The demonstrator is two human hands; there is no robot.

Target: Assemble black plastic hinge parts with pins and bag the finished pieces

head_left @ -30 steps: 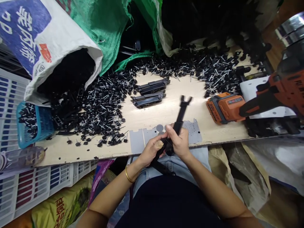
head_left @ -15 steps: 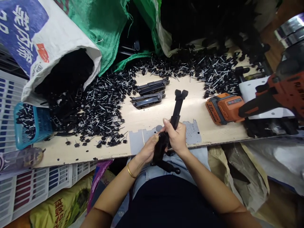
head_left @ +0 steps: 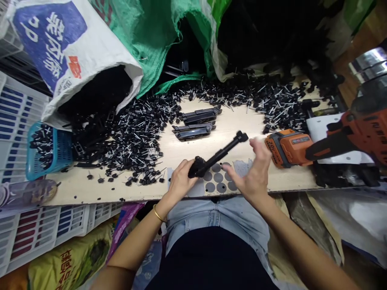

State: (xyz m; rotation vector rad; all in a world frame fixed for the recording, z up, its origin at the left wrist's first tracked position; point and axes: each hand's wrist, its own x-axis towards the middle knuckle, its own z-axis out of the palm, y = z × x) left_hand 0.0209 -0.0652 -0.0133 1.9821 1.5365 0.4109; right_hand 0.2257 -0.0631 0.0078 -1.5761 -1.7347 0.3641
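My left hand (head_left: 181,179) grips one end of a long black folding part (head_left: 219,155), which slants up to the right over the board. Near its far end, my right hand (head_left: 254,171) is off the part, thumb and fingers spread, slightly blurred. Two folded black assemblies, an upper one (head_left: 201,115) and a lower one (head_left: 193,131), lie side by side behind the held part. Grey round pads (head_left: 218,177) show on the board beneath my hands.
Heaps of black-headed screws (head_left: 136,137) surround the work area on the board (head_left: 99,191). A blue basket (head_left: 62,149) and an open white sack (head_left: 99,44) are at left. An orange power tool (head_left: 293,147) lies at right; green sacking (head_left: 151,44) hangs behind.
The black part has straightened, tilted rightward and risen from near my lap. My right hand has let go and moved right, its fingers opening. The camera view has shifted slightly.
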